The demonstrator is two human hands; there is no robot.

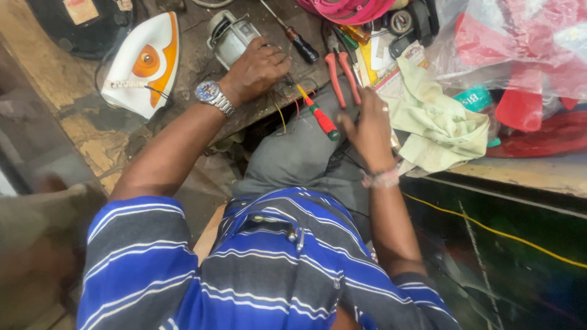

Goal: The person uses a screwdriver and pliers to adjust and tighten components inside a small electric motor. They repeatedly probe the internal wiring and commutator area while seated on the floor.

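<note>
My left hand (257,68), with a wristwatch on the wrist, is closed over one end of a small grey electric motor (227,38) on the worn wooden bench (73,91). Thin yellow and red wires (280,113) hang from under that hand. My right hand (369,129), wearing a beaded wristband, holds the red end of a red, green and yellow screwdriver (319,113), whose tip points toward the left hand. Both hands work above my lap, which is covered by grey trousers.
A white and orange clothes iron (143,64) lies to the left of the motor. Red-handled pliers (340,72), a black-handled screwdriver (298,41), a pale green cloth (441,125) and plastic bags with red items (520,55) crowd the right. A yellow wire (489,230) runs below.
</note>
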